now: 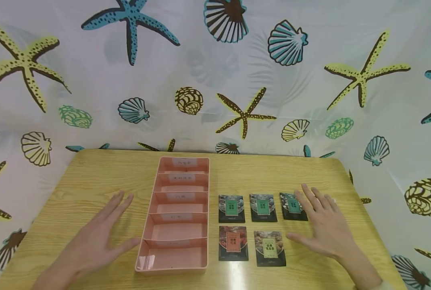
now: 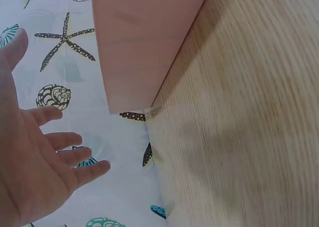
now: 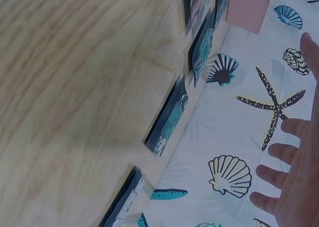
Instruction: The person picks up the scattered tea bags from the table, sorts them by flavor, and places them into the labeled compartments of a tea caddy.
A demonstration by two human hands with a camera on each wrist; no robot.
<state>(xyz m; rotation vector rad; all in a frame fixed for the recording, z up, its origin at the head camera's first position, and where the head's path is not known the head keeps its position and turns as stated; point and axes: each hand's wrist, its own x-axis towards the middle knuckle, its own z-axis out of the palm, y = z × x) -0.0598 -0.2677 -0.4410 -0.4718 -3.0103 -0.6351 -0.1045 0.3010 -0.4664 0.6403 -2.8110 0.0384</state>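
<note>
Pink plastic box (image 1: pixel 179 259), five compartments in a line running away from the person, on a wood-grain table (image 1: pixel 106 173). Packets lie to its right. Near row: red-labelled packet (image 1: pixel 233 243), yellow-green-labelled packet (image 1: pixel 269 249). Far row: two green-labelled packets (image 1: pixel 231 209), then a teal-labelled packet (image 1: pixel 294 206), its right edge masked by the fingers of the right hand (image 1: pixel 324 225). Pale sliver (image 1: pixel 332 198) beyond that hand, too little to identify. Right wrist view: an end packet (image 3: pixel 122 202) cut off at the bottom edge.

Left hand (image 1: pixel 88 237) left of the box, thumb tip just beside its wall; contact hard to judge from the head view, which hides some fingers. Left wrist view: fingers spread apart. Right hand: fingers apart, thumb out.

Patterned cloth (image 1: pixel 186 52) behind, shells and starfish.

Writing: Chinese characters on the packets and paper labels (image 1: pixel 182 178) inside the box; too small to read surely.
</note>
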